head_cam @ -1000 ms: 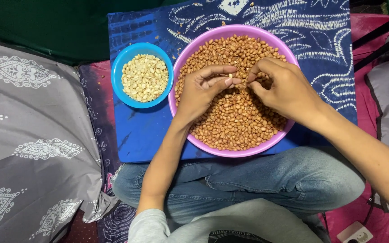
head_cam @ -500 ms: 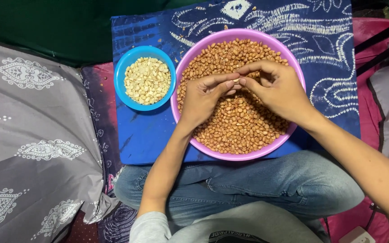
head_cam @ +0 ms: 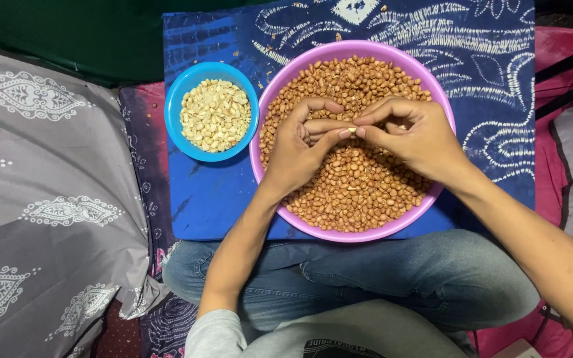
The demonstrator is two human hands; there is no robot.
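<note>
We see both hands working over the pink bowl [head_cam: 426, 69], which sits on a blue patterned cloth [head_cam: 207, 199] in front of the person's crossed legs in jeans [head_cam: 392, 278]. The bowl is filled with brown-skinned peanuts [head_cam: 359, 192]. The left hand [head_cam: 300, 149] is curled, with its thumb and forefinger pinched together on a single nut [head_cam: 352, 130] that shows pale at the tips. The right hand [head_cam: 412, 136] is likewise curled, and its thumb and forefinger meet the same nut from the other side, so both hands grip it between them, just above the middle of the bowl. The remaining fingers of each hand are folded inward; we cannot tell whether they hold further nuts. Just beside the pink bowl, on its left and touching or nearly touching its rim, stands a smaller blue bowl [head_cam: 177, 99] that holds pale skinned peanuts [head_cam: 215, 114]. A few loose scraps lie on the cloth beyond the pink bowl. At the left edge lies a grey patterned pillow [head_cam: 41, 185]; dark green fabric [head_cam: 81, 33] lies beyond it.
</note>
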